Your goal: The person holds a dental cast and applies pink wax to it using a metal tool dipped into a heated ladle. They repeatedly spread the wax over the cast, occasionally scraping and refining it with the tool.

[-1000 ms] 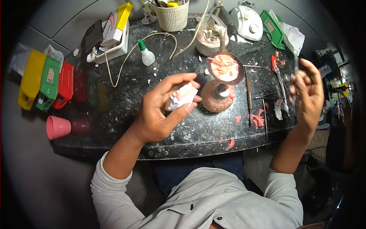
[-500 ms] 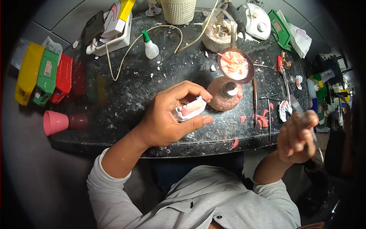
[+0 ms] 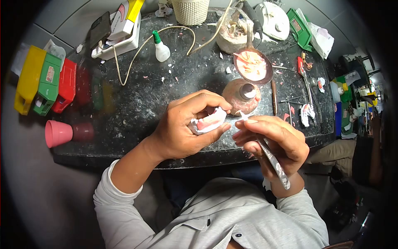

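My left hand (image 3: 178, 126) is closed around a white plaster dental cast (image 3: 215, 123) with pink wax along its ridge. The thumb and fingers grip the cast from both sides. My right hand (image 3: 286, 141) holds a metal scalpel (image 3: 273, 162), whose ridged flat handle slants down past the palm. Its pale tip pokes out beyond the fingertips, to the right of the cast and apart from it. Just behind both hands stands a round spirit burner (image 3: 236, 99) with a metal cap.
A long-handled pan (image 3: 271, 72) of pink wax sits behind the burner. Right of it lie a brown-handled tool (image 3: 273, 97), plaster pieces (image 3: 306, 115) and wax scraps. A green-capped bottle (image 3: 162, 53), a cable and colored bins (image 3: 66, 87) are farther left. A pink cup (image 3: 58, 133) is at the left edge.
My right hand has swung in from the far right with the scalpel, now close beside the cast. My left hand keeps its grip on the cast. The view has shifted slightly.
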`<action>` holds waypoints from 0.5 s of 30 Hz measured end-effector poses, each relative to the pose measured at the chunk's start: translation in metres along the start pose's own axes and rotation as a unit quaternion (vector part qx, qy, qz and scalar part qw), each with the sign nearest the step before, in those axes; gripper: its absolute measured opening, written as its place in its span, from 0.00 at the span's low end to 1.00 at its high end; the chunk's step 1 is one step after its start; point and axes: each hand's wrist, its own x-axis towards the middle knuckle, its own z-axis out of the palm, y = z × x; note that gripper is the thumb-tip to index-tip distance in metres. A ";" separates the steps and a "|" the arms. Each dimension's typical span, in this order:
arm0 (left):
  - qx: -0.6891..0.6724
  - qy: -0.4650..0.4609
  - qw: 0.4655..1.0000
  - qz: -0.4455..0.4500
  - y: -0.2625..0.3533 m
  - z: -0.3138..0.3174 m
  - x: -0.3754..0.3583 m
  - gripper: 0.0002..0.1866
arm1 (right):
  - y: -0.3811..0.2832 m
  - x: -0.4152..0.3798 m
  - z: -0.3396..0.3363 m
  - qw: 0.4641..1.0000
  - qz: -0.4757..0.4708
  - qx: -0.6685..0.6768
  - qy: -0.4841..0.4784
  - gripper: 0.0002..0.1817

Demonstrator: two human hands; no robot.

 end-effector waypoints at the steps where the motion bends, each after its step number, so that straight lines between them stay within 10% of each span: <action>1: -0.015 -0.008 1.000 -0.003 -0.002 -0.002 -0.001 0.18 | 0.003 -0.002 0.001 1.000 -0.017 -0.016 0.003 0.17; 15: -0.028 -0.002 0.997 -0.066 0.000 -0.008 -0.003 0.22 | 0.011 -0.010 0.012 0.995 0.040 0.086 0.016 0.11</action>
